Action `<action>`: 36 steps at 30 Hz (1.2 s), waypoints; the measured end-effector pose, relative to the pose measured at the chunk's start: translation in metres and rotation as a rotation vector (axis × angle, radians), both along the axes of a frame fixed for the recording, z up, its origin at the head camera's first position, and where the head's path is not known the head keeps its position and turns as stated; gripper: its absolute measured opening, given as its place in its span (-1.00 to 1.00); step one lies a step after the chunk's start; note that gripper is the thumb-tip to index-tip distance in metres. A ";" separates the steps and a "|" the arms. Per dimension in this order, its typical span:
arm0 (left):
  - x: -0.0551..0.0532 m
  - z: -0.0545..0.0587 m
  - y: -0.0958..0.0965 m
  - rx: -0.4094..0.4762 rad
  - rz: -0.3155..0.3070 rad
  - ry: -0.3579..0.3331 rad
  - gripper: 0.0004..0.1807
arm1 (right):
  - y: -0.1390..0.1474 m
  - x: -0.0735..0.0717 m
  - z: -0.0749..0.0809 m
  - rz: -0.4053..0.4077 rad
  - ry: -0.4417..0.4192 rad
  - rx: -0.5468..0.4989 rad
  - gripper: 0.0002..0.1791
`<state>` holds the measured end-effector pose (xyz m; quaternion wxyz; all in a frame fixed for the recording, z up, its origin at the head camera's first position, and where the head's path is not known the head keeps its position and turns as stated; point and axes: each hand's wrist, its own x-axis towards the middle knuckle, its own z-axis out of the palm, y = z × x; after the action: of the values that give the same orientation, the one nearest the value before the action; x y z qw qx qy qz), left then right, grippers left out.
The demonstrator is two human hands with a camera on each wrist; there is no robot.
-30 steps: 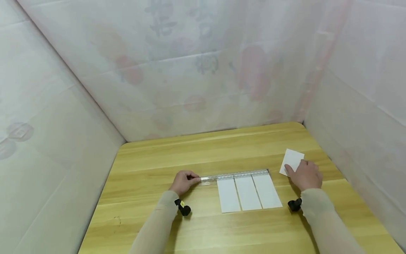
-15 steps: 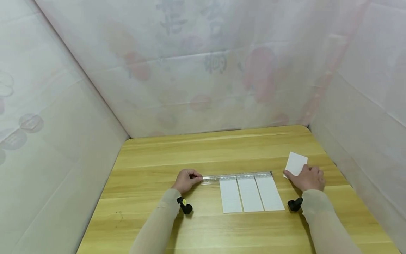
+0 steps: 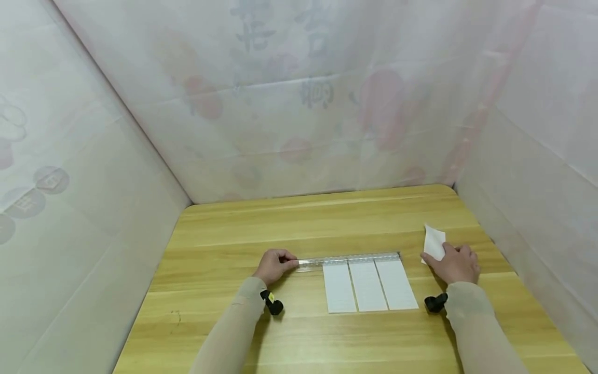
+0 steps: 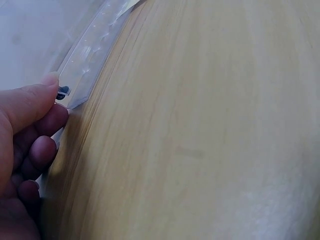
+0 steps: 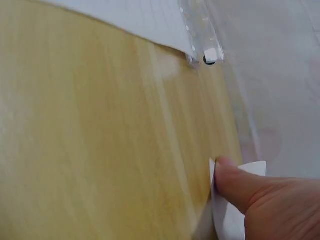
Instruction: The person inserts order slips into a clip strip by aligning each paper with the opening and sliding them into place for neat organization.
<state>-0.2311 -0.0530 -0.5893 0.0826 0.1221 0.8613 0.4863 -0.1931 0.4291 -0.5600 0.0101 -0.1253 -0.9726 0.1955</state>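
In the head view, my left hand (image 3: 275, 266) pinches the near-left end of a long clear plastic strip (image 3: 310, 264) between thumb and fingers. Small bumps run along this strip, and the left wrist view shows a small dark piece (image 4: 62, 92) at the pinched end. Three white paper slips (image 3: 368, 284) lie side by side with their top edges at the strip. To the right, my right hand (image 3: 453, 264) holds another white paper slip (image 3: 434, 244), bent and apart from the strip. The right thumb (image 5: 235, 182) presses on its edge in the right wrist view.
All of this is on a wood-grain table (image 3: 224, 332). Pale printed cloth walls (image 3: 299, 130) stand at its back and both sides. A black wrist camera (image 3: 272, 303) sits on the left wrist, another (image 3: 436, 303) on the right.
The slip in my right hand has turned and bent, so it looks narrower. My left hand keeps its pinch on the strip. The head view has shifted slightly.
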 end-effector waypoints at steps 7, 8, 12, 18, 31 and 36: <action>-0.002 -0.001 0.003 0.012 -0.002 0.002 -0.94 | 0.006 -0.004 0.001 0.034 0.049 -0.073 -0.04; -0.002 0.000 0.003 0.013 -0.002 0.001 -0.94 | 0.008 -0.004 0.001 0.044 0.056 -0.088 -0.03; -0.003 0.001 0.003 0.012 -0.007 0.000 -0.94 | 0.011 -0.005 0.002 0.070 0.058 -0.156 -0.06; -0.003 0.000 0.001 0.014 -0.005 0.008 -0.94 | 0.006 -0.005 0.017 0.077 0.056 -0.232 -0.33; -0.004 -0.001 -0.010 0.012 -0.003 0.011 -0.92 | -0.041 -0.009 0.047 0.119 0.252 -0.572 -0.35; -0.003 0.001 -0.009 -0.006 0.003 0.002 -0.93 | -0.069 -0.010 0.048 0.209 0.223 -0.649 -0.31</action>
<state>-0.2338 -0.0625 -0.5878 0.0812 0.1209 0.8631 0.4835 -0.2034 0.3605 -0.5120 0.0561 0.0003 -0.8604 0.5065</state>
